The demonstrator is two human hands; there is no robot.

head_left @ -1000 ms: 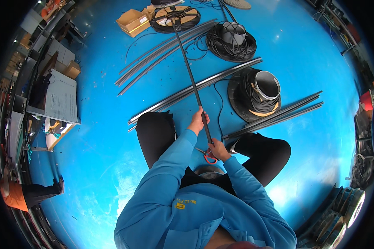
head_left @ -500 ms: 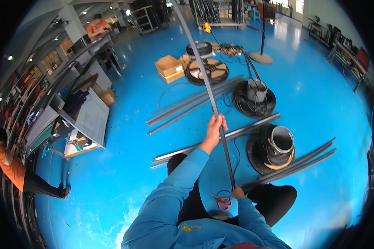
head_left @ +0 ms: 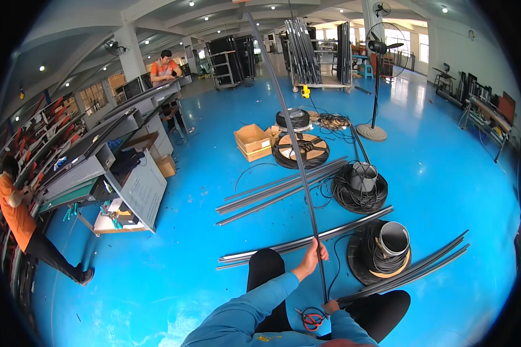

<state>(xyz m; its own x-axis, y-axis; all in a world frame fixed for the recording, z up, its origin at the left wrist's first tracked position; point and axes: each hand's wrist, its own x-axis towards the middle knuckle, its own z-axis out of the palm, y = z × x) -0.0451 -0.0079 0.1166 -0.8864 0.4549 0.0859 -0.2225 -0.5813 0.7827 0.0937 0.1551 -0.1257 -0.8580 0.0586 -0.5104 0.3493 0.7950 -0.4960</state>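
Note:
A long, thin dark metal bar (head_left: 298, 151) stands steeply in front of me, leaning a little to the left at its top. My left hand (head_left: 311, 260) is wrapped round it in its lower part. Down at its bottom end, my right hand (head_left: 331, 307) is closed; a thin black cord (head_left: 333, 279) also runs to that spot from the nearest coil. Exactly what the right fingers pinch is hidden. Just left of that hand, red-handled scissors (head_left: 312, 320) lie on the floor.
Several more bars (head_left: 298, 246) lie across the blue floor, others (head_left: 425, 263) at my right. Black cord coils (head_left: 362, 188) surround grey cylinders. Farther off are a cardboard box (head_left: 253, 140), a standing fan (head_left: 376, 87) and loaded racks (head_left: 304, 55). Two people in orange work at left benches (head_left: 90, 168).
My view has tilted up, showing more of the far room. Both hands and the bar sit lower in the picture. My left hand now holds the bar closer to my right hand.

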